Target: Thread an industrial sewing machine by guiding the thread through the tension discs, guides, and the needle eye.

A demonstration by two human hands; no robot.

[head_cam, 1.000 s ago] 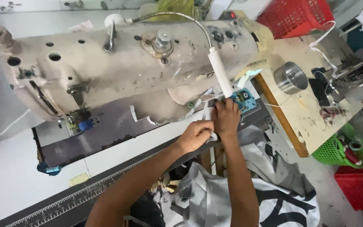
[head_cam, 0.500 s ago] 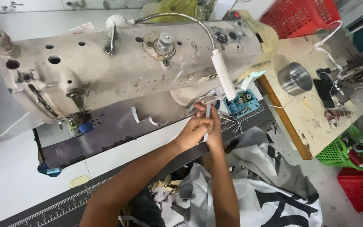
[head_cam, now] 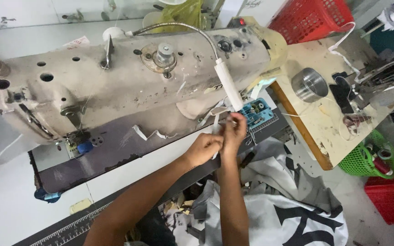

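Both hands meet just below the worn sewing machine [head_cam: 128, 86], the left hand [head_cam: 204, 149] and the right hand [head_cam: 233, 132] apparently pinching a narrow white strip [head_cam: 216, 122] between closed fingertips, beside the lamp's white tube [head_cam: 228, 85].

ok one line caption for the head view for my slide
Both hands, left and right, pinch a white strip beside a worn sewing machine.

Both hands, left hand [head_cam: 204, 148] and right hand [head_cam: 234, 130], have drawn back from the blue box [head_cam: 257, 111], now pinching a white strip [head_cam: 215, 122] beside it.
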